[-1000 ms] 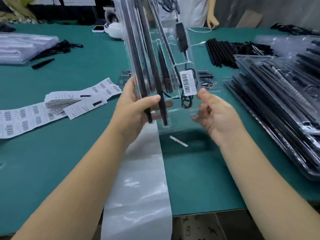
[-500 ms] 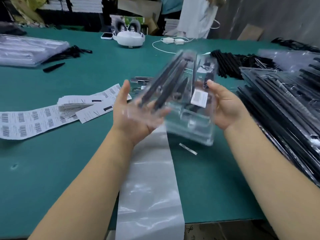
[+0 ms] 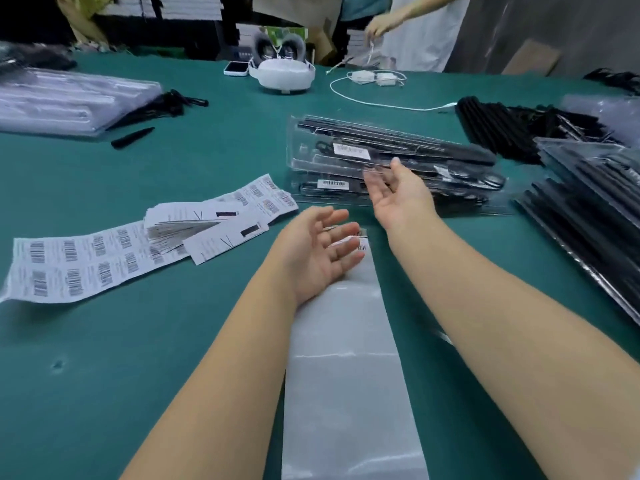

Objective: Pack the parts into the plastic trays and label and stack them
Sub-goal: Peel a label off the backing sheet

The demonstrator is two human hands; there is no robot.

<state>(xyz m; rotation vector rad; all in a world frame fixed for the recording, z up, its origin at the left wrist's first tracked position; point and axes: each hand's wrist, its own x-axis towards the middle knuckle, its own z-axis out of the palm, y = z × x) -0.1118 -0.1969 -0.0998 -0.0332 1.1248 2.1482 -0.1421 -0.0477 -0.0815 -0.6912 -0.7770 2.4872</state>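
A clear plastic tray (image 3: pixel 408 147) packed with long black parts and bearing a white barcode label lies tilted on top of a short stack of like trays (image 3: pixel 332 188) in the middle of the green table. My right hand (image 3: pixel 394 192) hovers palm up just in front of that stack, fingers relaxed and holding nothing. My left hand (image 3: pixel 322 251) is also palm up and empty, above the end of a grey label backing strip (image 3: pixel 343 358) that runs toward me.
Sheets and cards of barcode labels (image 3: pixel 104 258) lie at the left. More filled trays (image 3: pixel 595 216) are stacked at the right, loose black rods (image 3: pixel 512 123) behind them. Bagged trays (image 3: pixel 65 98), a white headset (image 3: pixel 284 72) and another person's hand (image 3: pixel 381 26) are at the back.
Both hands held the labelled tray upright, then tipped it flat. Now it lies on the stack and both hands have let go and drawn back, empty.
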